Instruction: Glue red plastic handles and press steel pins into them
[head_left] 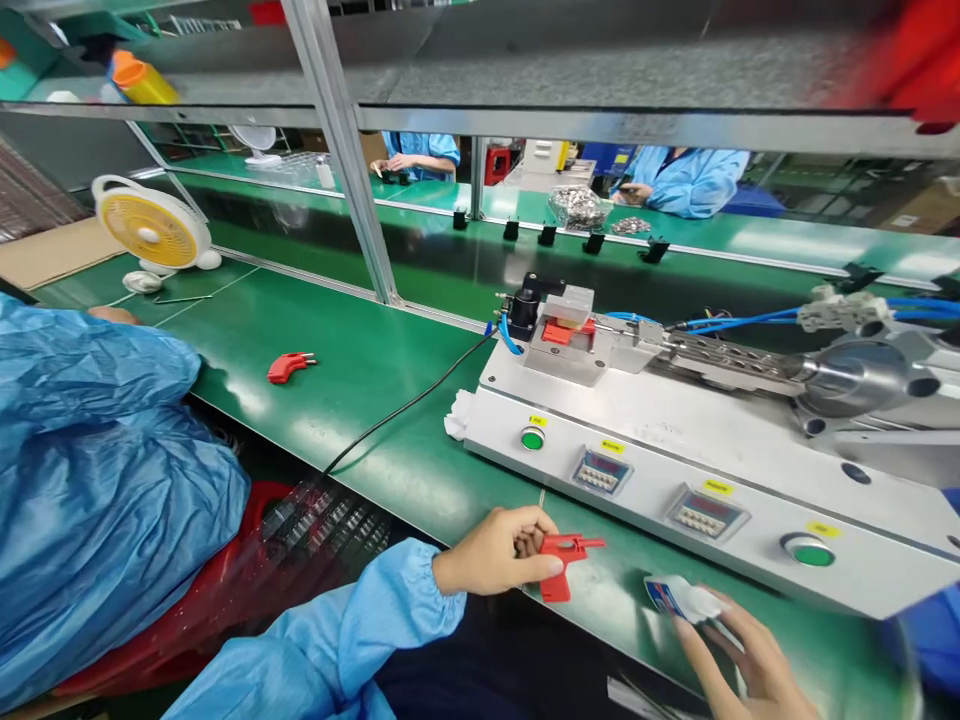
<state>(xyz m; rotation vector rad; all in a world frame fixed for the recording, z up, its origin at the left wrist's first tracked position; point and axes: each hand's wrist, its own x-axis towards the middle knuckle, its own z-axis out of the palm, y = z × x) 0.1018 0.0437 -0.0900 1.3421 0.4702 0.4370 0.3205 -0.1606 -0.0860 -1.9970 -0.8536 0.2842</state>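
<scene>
My left hand (501, 552) is closed around a red plastic part (556, 580), angled a little like a pistol, with a thin prong pointing right. It is held over the front edge of the green bench, before the machine. To the right, my right hand (750, 655) grips a small white object with a blue and red label (679, 598), perhaps a tube or bottle; its lower end is hidden by the fingers. A similar red part with two metal pins (291, 367) lies on the bench at left. Another red piece (559, 332) sits in the machine's metal fixture.
The grey machine (675, 450) with green buttons, counters and blue air hoses fills the right side. A black cable (409, 403) crosses the bench (375, 350). A co-worker's blue sleeve (97, 360) is close at left. A yellow fan (150, 228) stands behind; a shelf post (341, 150) rises mid-bench.
</scene>
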